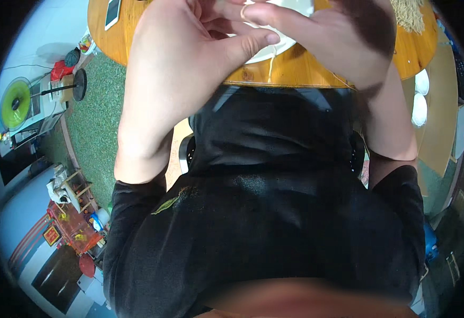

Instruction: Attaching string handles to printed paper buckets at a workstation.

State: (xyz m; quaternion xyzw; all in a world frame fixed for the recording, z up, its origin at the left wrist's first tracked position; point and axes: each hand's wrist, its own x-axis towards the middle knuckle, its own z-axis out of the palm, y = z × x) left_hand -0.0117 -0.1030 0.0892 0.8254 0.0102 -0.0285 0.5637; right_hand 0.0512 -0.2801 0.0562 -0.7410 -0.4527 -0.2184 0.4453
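Both hands are raised close together over the near edge of a round wooden table (242,76). My left hand (195,45) is closed, its thumb stretched toward the right and its other fingers curled and partly hidden. My right hand (332,40) meets it, thumb and fingers pinching at a thin loop of cream yarn (243,14) near the fingertips. What the left fingers hold is hidden. Behind and below the hands shows a white, round-edged thing (266,54), perhaps a plate. A loose cream strand (271,66) hangs past its rim toward the table edge.
A phone (113,13) lies at the table's far left. A bundle of cream yarn (409,16) rests at the far right. Left on the floor side stands a green fan (16,103). White rounded things (419,108) lie at the right. A leaf-like green scrap (164,205) clings to my dark clothing.
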